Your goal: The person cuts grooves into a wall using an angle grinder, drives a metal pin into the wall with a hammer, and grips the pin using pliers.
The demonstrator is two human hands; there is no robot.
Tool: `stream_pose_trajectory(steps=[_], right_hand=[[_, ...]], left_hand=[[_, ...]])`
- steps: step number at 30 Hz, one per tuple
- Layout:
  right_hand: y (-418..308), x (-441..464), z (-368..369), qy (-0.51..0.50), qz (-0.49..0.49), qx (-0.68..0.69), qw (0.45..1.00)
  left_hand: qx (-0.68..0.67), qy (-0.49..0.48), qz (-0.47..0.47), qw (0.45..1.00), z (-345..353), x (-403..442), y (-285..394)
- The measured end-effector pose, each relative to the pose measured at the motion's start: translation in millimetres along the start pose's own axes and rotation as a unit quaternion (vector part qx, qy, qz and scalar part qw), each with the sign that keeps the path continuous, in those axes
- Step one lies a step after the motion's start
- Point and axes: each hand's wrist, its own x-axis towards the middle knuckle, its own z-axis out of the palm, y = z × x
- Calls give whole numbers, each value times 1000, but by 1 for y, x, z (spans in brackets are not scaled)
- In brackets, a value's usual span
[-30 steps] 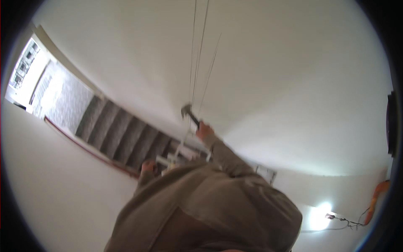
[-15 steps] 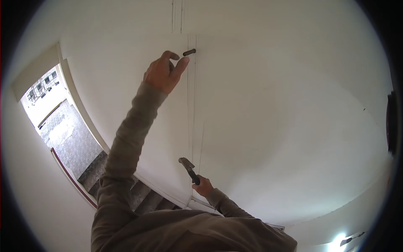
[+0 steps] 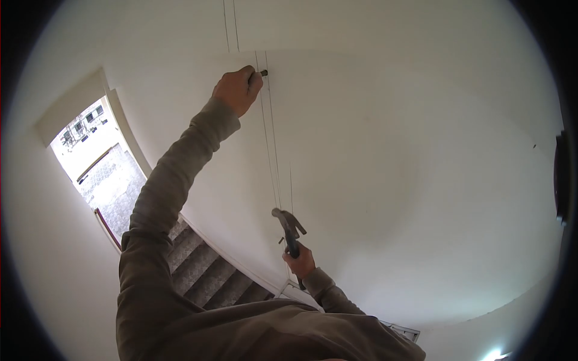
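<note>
My left hand is raised high against the white wall. Its fingers are closed round a short dark rod, of which only the end shows past the fingertips, beside two thin vertical lines on the wall. Lower down, my right hand grips a claw hammer by its dark handle, head up and claw toward the right. A small thin piece like a nail sticks out by the right hand's fingers; how it is held I cannot tell.
Dark stone stairs lie below on the left, with a doorway and a bright floor beyond. A dark red handrail runs beside it. A dark object sits on the far right, and a light glows at the lower right.
My left hand has closed over the dark rod, which stood uncovered at the wall before. My right hand has risen slightly to the right, and the hammer has turned to show its claw.
</note>
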Motion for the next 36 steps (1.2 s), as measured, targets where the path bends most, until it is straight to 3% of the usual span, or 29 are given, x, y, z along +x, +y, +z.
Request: stream_pose_trajectory(steps=[9, 11, 13, 16, 19, 20, 21, 23, 25, 29, 33, 36], right_hand=[[-128, 34, -36, -59, -75, 149, 984], [-156, 44, -44, -58, -80, 157, 983], [-175, 66, -53, -61, -152, 153, 975], [-207, 98, -60, -48, -217, 124, 967], [-237, 88, -58, -35, -170, 187, 967], [-247, 99, -55, -34, -195, 208, 958], [-250, 99, -52, -31, -207, 228, 951], [-257, 97, -42, -24, -196, 261, 945], [-262, 116, -25, -25, -217, 314, 924], [-271, 155, 7, -76, -148, 309, 937], [-264, 156, 12, -11, -235, 364, 901], [-265, 161, 12, -41, -179, 336, 924]], left_hand=[[73, -66, -20, 995, -8, 7, 0], [86, -161, -81, 980, -15, 19, 4], [122, -233, -148, 953, -27, 30, 26], [227, -262, -119, 931, -26, 34, 36], [236, -174, -39, 955, -6, 25, 4], [206, -106, 2, 973, 0, 21, -5], [150, -146, 8, 978, -10, 26, -3], [-3, -192, -78, 978, -27, 15, 4], [-179, -170, -239, 939, -51, 5, 11], [-170, -131, -265, 940, -94, -36, -14], [-163, -144, -313, 925, -125, -60, -40], [-161, -153, -317, 922, -128, -66, -35]])
